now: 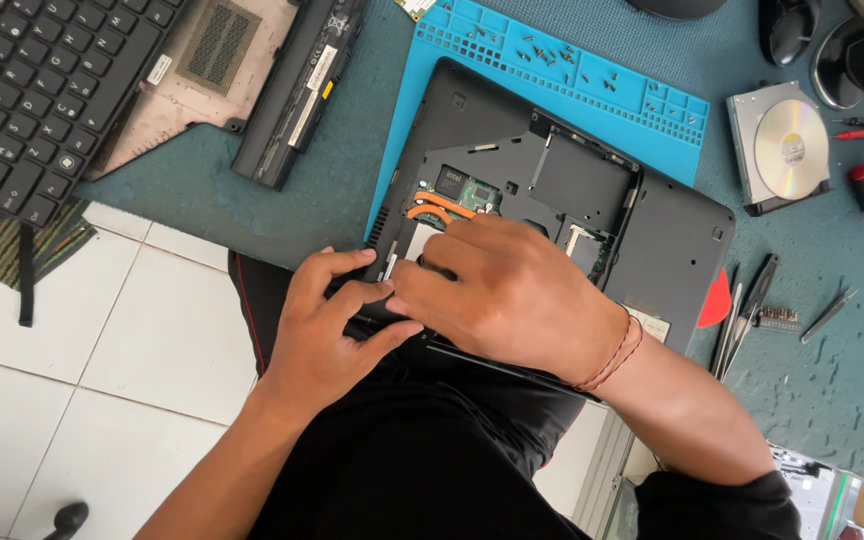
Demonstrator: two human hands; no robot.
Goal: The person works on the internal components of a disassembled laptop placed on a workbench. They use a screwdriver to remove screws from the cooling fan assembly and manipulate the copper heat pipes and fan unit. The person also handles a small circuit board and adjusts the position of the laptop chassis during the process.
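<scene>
1. Looking down from the head camera, an opened black laptop base [672, 250] lies bottom-up, partly on a blue repair mat [592, 70] and partly over the person's lap, near the middle of the view.
2. Left hand [327, 325] sits at the laptop's 7 o'clock corner, its grip closed on the near edge, thumb and fingers pressed to the casing.
3. Right hand [512, 295] lies over the open bay, fingers curled down onto the inner parts; whether that grip pinches anything, I cannot tell.
4. Just at 11 o'clock of the right hand, orange heat pipes [440, 208] and a dark chip [452, 183] show in the bay.
5. Small screws [542, 52] are scattered in the mat's trays at 12 o'clock.
6. A loose keyboard [42, 90] and a long black battery [300, 90] lie on the worktop at 10 o'clock.
7. An optical drive with a disc [782, 148] sits at 2 o'clock, and tweezers [830, 314] with other thin tools at 3 o'clock.
</scene>
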